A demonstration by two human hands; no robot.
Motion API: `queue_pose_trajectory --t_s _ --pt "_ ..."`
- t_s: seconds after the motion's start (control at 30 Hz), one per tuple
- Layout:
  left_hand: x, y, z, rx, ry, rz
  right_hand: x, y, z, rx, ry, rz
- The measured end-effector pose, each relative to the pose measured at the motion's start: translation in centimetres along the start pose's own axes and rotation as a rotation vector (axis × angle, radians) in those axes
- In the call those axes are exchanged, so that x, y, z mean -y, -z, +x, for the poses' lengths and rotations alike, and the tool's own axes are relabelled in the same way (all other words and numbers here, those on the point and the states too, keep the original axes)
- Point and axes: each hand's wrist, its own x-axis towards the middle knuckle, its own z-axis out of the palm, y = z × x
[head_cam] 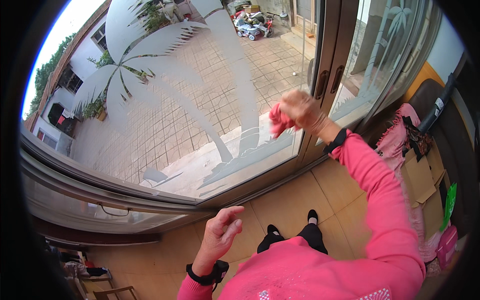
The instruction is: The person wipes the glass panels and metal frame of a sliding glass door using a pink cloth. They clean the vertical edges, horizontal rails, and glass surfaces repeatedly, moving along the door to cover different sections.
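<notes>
My right hand (pixel 300 108) is closed on a bunched pink cloth (pixel 280 120), held up at the glass pane of a sliding door (pixel 210 86). Both the hand and the cloth are slightly blurred, and I cannot tell whether the cloth touches the glass. The pane bears frosted palm trees. To the right of the hand stand the metal door frames with two recessed pulls (pixel 321 84). My left hand (pixel 222 232) hangs in the air low in the view, fingers curled and apart from the thumb, holding nothing.
On the right, a dark sofa (pixel 450 150) bears a pink fringed cover (pixel 393 138), cardboard (pixel 418 178) and a pink bag (pixel 447 245). A wooden chair (pixel 114 292) stands at lower left. A metal handle (pixel 114 212) sits on the frame at left. Beyond the glass lies a paved yard with ride-on toys (pixel 253 30).
</notes>
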Motion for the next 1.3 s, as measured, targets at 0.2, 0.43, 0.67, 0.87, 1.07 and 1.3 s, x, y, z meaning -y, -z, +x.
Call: queue_pose_trajectory --t_s 0.2,0.43,0.67,0.87,1.07,1.3 --pt "0.9 0.9 -0.1 0.036 0.001 0.038 -8.0 14.5 13.3 -0.388 -0.161 -0.524" --pt "2.4 -0.2 0.7 0.103 0.022 0.088 -7.1 7.7 11.7 -0.48 -0.169 -0.401" --pt "4.2 -1.5 1.0 0.102 0.164 0.097 0.0 -2.6 -3.7 -0.361 -0.531 0.003" --pt "7.7 -5.1 1.3 0.122 0.302 0.04 3.9 -10.5 -15.1 -0.301 -0.847 0.328" --pt "12.7 -10.0 1.5 0.161 0.451 -0.07 7.5 -15.6 -23.4 -0.242 -0.991 0.442" --pt "17.6 -14.3 2.6 0.169 0.557 -0.075 12.9 -24.3 -37.0 -0.054 -1.11 0.229"
